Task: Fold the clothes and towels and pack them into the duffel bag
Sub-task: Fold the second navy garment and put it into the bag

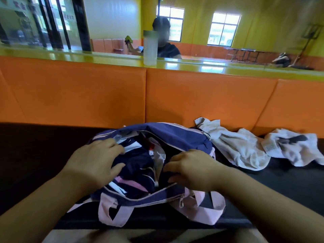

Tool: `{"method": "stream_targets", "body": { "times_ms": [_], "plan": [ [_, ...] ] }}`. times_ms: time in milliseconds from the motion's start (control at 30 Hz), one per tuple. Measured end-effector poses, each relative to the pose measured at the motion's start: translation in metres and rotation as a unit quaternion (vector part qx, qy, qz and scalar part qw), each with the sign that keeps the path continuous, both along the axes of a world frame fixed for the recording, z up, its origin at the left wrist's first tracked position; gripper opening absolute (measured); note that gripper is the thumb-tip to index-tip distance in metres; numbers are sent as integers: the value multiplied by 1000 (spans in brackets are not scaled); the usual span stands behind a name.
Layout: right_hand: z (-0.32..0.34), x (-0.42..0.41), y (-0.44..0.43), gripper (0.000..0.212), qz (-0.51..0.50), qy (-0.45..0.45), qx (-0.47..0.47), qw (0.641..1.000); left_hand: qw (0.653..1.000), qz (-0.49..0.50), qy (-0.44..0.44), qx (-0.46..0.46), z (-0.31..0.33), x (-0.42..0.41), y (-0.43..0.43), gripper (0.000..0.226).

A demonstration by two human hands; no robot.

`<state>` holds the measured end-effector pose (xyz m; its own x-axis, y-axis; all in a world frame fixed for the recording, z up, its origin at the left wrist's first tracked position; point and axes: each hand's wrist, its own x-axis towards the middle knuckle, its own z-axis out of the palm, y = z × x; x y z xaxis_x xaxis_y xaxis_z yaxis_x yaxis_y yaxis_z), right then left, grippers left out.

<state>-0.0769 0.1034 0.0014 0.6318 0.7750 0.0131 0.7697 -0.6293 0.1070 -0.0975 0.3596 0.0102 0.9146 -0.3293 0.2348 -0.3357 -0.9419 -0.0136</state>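
Left hand [94,160], fingers straight, presses navy striped garment [138,158] into purple fabric duffel bag [175,135]; right hand [191,170] pinches it. Shoving may undo the fold.

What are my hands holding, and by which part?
The left hand presses on the striped garment inside the duffel bag. The right hand curls its fingers at the bag's opening; what they pinch cannot be told.
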Motion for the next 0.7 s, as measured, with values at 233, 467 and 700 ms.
{"method": "stream_targets", "body": {
  "times_ms": [233, 467, 700],
  "plan": [
    [17, -16, -116, 35, -190, -7, -2, 982, 991, -120, -57, 26, -9, 12, -77, 22],
    [1, -24, -231, 36, -333, 50, -20, 942, 977, -204, -58, 23, -21, 42, -190, 27],
    [-45, 1, -333, 42, -457, 59, -37, 887, 971, -220, 90, -31, -56, 77, -323, 21]
  ]
}}
